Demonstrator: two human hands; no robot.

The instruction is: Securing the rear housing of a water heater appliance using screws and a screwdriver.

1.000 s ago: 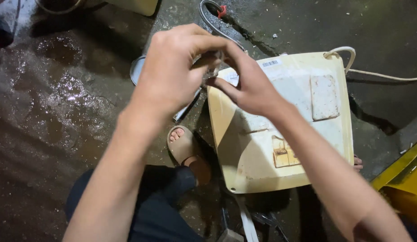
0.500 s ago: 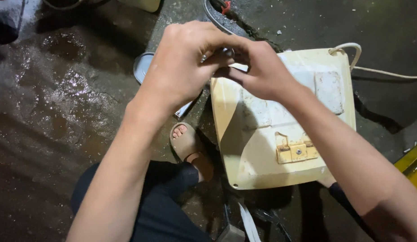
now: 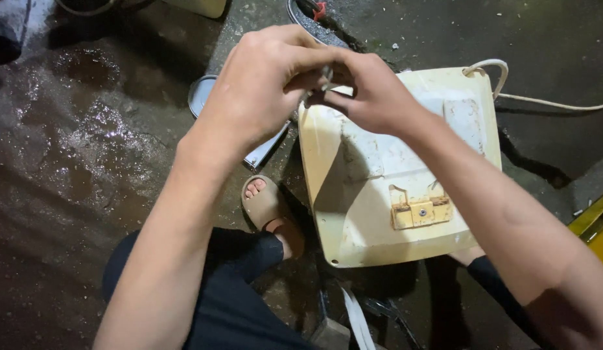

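Observation:
My left hand (image 3: pixel 262 91) and my right hand (image 3: pixel 373 91) meet above the top left corner of a cream plastic housing panel (image 3: pixel 405 214). Between the fingertips of both hands sits a small grey metal piece (image 3: pixel 326 72), mostly hidden by my fingers. The panel lies flat on the wet concrete floor, with a yellowed latch bracket (image 3: pixel 421 212) near its lower edge. A white cord (image 3: pixel 509 91) runs off its top right corner.
My left foot in a tan sandal (image 3: pixel 266 204) rests beside the panel's left edge. A grey-blue flat part (image 3: pixel 204 97) lies under my left hand. A yellow object (image 3: pixel 593 227) is at the right edge; a dark curved part with a red piece (image 3: pixel 318 13) at the top.
The view has shifted slightly, so the panel and hands sit a little lower and to the right in frame. My fingers have closed tighter around the small piece between them.

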